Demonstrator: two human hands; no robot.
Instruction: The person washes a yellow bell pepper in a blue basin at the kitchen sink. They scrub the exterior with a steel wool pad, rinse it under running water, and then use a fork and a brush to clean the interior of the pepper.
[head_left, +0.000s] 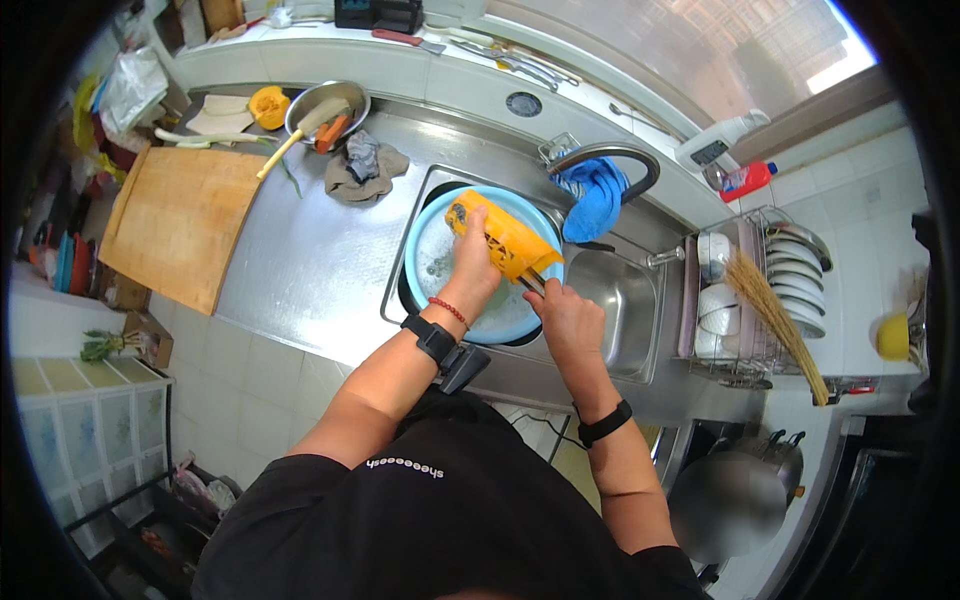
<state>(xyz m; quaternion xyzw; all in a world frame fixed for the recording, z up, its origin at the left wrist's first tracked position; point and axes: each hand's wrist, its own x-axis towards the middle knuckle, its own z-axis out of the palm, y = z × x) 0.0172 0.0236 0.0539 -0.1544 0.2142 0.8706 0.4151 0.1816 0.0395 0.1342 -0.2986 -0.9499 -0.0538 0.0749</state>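
My left hand (472, 259) grips an orange-yellow sleeve-like container (521, 236) with dark markings, tilted above a light blue plastic basin (412, 271). Cloudy water with bubbles lies in the basin, which sits in the left bowl of a steel sink (386, 304). At the container's lower right end, my right hand (571, 319) holds slim dark shafts (532, 281) that run into its opening. What is inside the container is hidden.
A blue cloth (596, 206) hangs by the curved faucet (649, 161). Right stands a dish rack (754, 360) with bowls, plates and a straw whisk (776, 326). Left are a wooden cutting board (184, 217), brown rag (352, 187), metal bowl (360, 94) and cut pumpkin (268, 107).
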